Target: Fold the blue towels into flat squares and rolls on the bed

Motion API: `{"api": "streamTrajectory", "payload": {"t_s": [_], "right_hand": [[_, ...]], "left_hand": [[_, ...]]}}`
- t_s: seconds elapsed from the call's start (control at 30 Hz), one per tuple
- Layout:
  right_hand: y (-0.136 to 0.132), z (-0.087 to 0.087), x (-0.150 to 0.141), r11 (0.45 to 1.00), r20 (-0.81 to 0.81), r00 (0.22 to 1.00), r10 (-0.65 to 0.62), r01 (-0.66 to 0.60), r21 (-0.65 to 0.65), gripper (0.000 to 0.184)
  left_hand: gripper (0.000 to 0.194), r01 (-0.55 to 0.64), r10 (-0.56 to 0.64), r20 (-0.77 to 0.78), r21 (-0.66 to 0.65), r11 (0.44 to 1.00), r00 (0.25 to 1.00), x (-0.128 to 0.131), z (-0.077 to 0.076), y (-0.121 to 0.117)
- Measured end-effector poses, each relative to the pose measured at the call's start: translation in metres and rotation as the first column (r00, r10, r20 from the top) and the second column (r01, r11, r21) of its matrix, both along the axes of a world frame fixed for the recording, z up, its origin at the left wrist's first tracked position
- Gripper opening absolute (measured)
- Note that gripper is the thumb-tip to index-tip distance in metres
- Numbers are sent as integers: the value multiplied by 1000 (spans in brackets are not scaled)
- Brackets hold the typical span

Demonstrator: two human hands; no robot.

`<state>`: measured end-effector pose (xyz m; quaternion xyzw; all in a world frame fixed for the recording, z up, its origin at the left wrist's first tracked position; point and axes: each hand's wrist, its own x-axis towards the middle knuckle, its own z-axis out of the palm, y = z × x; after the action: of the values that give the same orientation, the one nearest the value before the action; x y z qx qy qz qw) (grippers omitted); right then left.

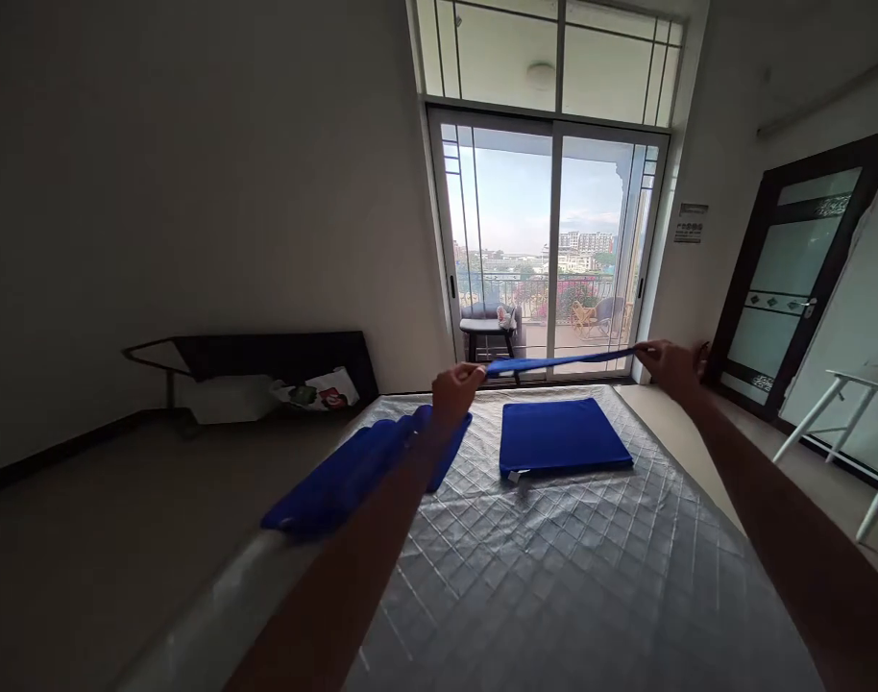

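Note:
A blue cloth [561, 362] is stretched edge-on in the air above the far part of the mattress. My left hand [456, 389] pinches its left end, and my right hand [668, 365] grips the right end. Below it, a blue fabric item folded into a flat rectangle [561, 437] lies on the mattress, a small white tag showing at its near corner. More blue fabric [345, 481] lies along the mattress's left side, partly hidden behind my left forearm. What kind of item the cloth is, I cannot tell.
The mattress [540, 577] has a silvery quilted cover. A dark bench-like frame [280, 360] with a printed bag [330, 392] stands by the left wall. Beyond are sliding glass doors [554, 240] and a stool [488, 327]. On the right are a dark-framed door [799, 279] and a white table [867, 384].

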<state>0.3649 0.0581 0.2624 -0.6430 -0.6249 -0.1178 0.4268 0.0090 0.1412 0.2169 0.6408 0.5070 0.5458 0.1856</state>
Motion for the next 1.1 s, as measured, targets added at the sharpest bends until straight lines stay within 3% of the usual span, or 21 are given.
{"api": "streamTrajectory", "payload": {"t_s": [0.07,0.17,0.23,0.3,0.37,0.5,0.73,0.93,1.1], "right_hand": [[11,-65,7,999,-23,1000,-9,8,-37,16],[19,-165,15,987,-103,994,-36,20,-158,15],[20,-213,22,979,-132,991,-9,-18,-202,17],[20,-239,28,981,-146,989,17,-44,-190,19],[18,-243,31,986,-145,989,35,-58,-155,20],[15,-227,29,991,-103,994,43,-55,-124,20],[-2,-230,19,938,-103,994,28,-62,-340,19],[-2,-231,23,923,-125,992,29,-74,-377,16],[8,-233,26,928,-261,963,-62,-41,-370,17]], "left_hand": [[24,-18,8,-53,-191,981,999,16,-59,7],[11,-31,-7,-125,-301,953,992,32,-136,7],[9,-37,-16,-157,-329,944,987,35,-170,7],[9,-34,-28,-178,-332,943,984,32,-188,10],[8,-17,-48,-195,-316,949,980,26,-194,17],[11,2,-79,-237,-309,951,968,16,-193,28],[9,13,-167,-328,-424,906,930,14,-186,22],[11,2,-202,-387,-459,888,900,16,-185,21],[20,-67,-164,-461,-444,893,872,23,-188,18]]}}
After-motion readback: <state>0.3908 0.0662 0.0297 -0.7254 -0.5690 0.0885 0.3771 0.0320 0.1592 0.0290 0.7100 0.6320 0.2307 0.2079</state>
